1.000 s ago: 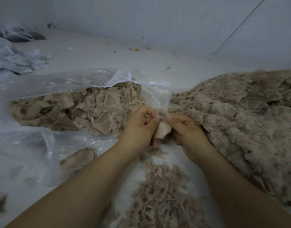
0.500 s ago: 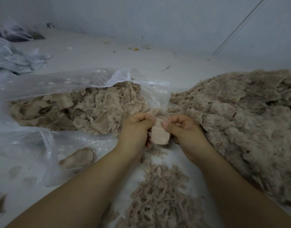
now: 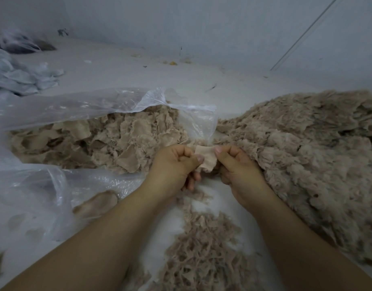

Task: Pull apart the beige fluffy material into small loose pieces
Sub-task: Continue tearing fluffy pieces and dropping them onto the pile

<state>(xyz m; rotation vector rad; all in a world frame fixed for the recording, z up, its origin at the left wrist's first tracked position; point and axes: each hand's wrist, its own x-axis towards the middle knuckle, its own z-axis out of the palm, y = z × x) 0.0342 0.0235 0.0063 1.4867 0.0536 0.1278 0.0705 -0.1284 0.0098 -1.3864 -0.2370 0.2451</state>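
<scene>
Head view: both hands point(image 3: 174, 164) point(image 3: 237, 166) pinch scrap point(image 3: 207, 159) edges.

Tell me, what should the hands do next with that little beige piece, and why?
Probably pull apart sideways, so the beige piece tears. The left hand and right hand each pinch one edge of it, and it looks whole between them. Shredded bits lie below, so the torn halves would likely drop there.

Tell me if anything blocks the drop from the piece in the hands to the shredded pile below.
Nothing visible does. The left hand and right hand pinch the piece above bare white surface, with the shredded pile lying just nearer the person.
</scene>
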